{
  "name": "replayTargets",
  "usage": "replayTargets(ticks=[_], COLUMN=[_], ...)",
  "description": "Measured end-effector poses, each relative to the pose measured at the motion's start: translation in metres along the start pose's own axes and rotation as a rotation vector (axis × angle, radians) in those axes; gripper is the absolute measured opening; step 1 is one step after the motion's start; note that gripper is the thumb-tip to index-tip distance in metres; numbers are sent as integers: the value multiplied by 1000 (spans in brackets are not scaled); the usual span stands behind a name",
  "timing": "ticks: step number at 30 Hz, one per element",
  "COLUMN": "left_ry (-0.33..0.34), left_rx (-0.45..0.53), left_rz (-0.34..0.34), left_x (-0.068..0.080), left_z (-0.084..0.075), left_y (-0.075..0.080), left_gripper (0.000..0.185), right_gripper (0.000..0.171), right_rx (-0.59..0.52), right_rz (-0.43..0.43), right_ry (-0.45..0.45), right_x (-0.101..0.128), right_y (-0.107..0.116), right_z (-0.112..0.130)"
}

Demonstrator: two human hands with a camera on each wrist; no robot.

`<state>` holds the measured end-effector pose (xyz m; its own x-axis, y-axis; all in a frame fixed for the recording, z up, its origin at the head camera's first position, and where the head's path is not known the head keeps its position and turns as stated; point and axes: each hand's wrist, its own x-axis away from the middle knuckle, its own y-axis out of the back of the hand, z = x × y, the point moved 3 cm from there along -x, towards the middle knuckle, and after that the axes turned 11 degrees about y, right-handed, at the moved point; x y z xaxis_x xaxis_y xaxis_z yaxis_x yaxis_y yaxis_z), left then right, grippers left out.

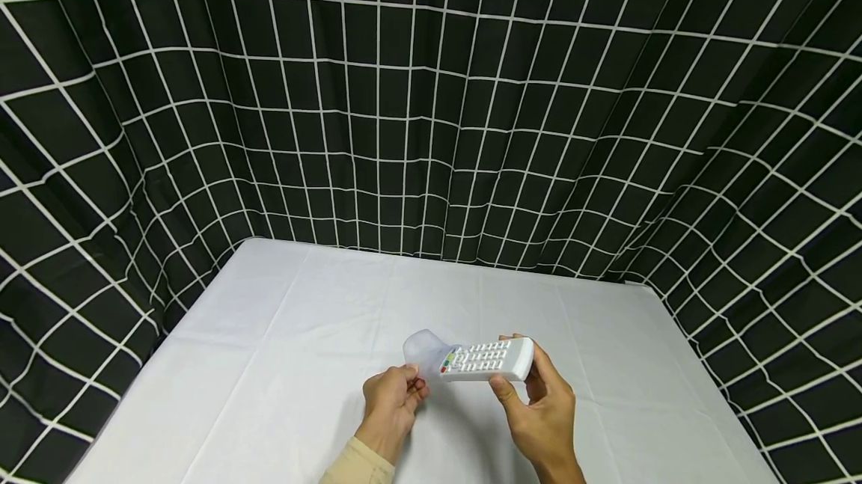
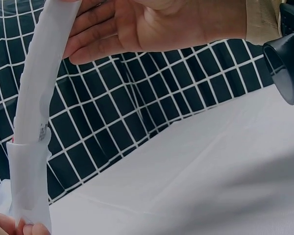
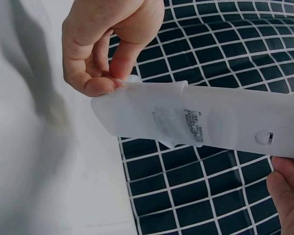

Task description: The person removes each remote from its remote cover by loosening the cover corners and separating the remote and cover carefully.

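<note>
1. A black curtain [image 1: 431, 110] with a white grid hangs behind and to both sides of the table, filling most of the head view

2. The table [image 1: 283, 364] is covered in a plain white cloth, creased in faint fold lines, and both hands work above its near middle

3. The right hand [image 1: 542, 405] grasps the white remote control [image 1: 488, 359] at its right end, thumb on the near edge and fingers curled behind the far edge; the remote is lifted off the cloth, lying roughly level with its buttons facing up

4. The left hand [image 1: 393, 398] pinches the loose edge of a translucent silicone cover [image 1: 426, 349] between thumb and fingertips; a beige sleeve [image 1: 357, 465] shows at its wrist

5. The cover sits over only the left end of the remote, where the coloured buttons are, while the rest of the key rows stay bare

6. In the right wrist view the remote's back faces the camera: the cover [image 3: 137, 115] wraps its end, a printed label [image 3: 179, 122] shows through the sleeve's edge, and a small round catch [image 3: 264, 137] lies nearer the right fingers

7. In the left wrist view the remote [image 2: 41, 73] runs from the right hand's palm at the top down into the cover [image 2: 29, 186], whose lower rim the left fingertips [image 2: 27, 227] grip
</note>
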<state>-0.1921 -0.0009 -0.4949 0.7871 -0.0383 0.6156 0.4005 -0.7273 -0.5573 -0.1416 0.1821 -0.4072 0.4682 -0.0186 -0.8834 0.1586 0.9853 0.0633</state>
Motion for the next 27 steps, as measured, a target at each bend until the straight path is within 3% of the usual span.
replayTargets(ticks=[14,21,27], left_ry=[-8,-5,-22], left_rx=[12,11,13], left_rz=[1,11,6], left_x=[-3,-2,-4], left_z=[-4,-7,-11], left_y=[5,5,6], left_gripper=[8,5,4], right_gripper=[62,59,58], right_rx=[-34,-30,-51], right_rz=[-19,-19,-22], right_ry=[-12,-60,-38], right_x=[1,1,1], right_y=[1,3,6], right_z=[5,9,10])
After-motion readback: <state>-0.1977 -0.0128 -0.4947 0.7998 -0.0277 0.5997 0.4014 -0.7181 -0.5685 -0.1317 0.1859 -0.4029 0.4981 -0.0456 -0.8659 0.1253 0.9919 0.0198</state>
